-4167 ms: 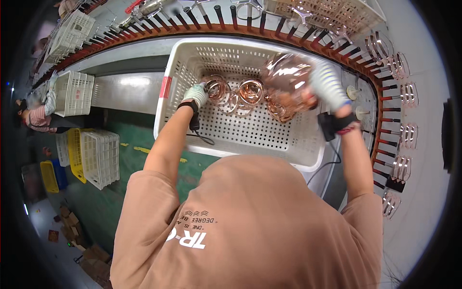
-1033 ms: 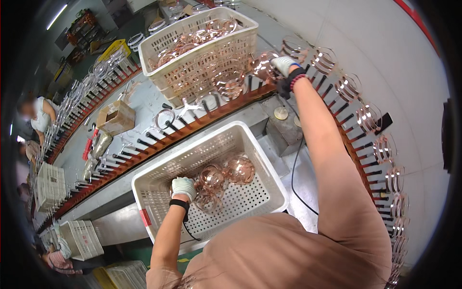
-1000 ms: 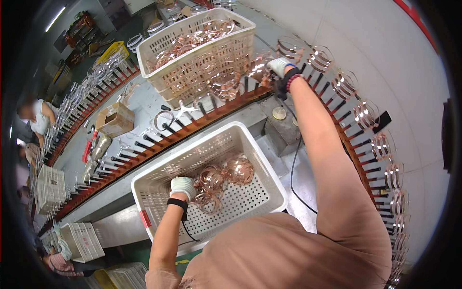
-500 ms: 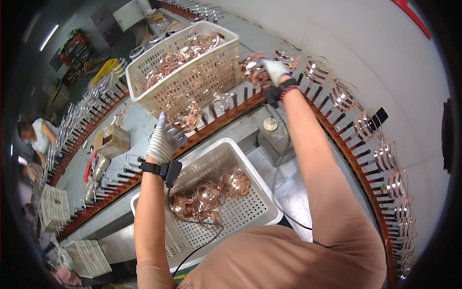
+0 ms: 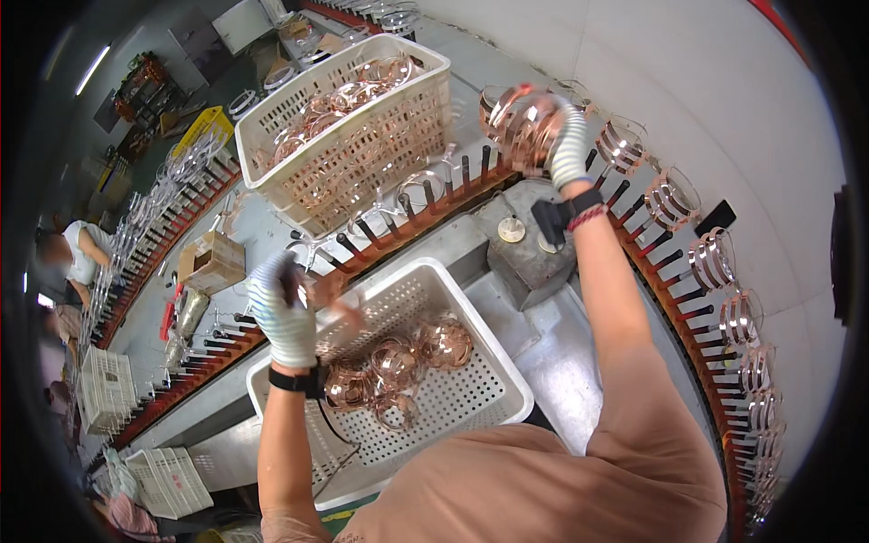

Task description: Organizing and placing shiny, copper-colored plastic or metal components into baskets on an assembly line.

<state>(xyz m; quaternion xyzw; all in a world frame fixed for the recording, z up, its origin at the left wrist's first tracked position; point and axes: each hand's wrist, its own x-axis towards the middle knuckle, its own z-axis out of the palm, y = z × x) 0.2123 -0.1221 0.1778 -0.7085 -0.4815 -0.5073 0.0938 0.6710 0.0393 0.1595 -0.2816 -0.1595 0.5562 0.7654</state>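
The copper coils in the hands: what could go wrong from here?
1. The right hand holds a whole bundle of copper coils above the peg rail; one could slip off.
2. The left hand lifts a coil over the white basket; it may snag on the coils below.

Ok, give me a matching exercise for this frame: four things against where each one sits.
Things:
1. right hand
2. left hand
3. near white basket
4. far cream basket

Places:
a. beyond the peg rail, heaped with copper rings
b. raised over the near basket
c. up at the rail, holding copper rings
d. right in front of the person

Pairs: 1-c, 2-b, 3-d, 4-a
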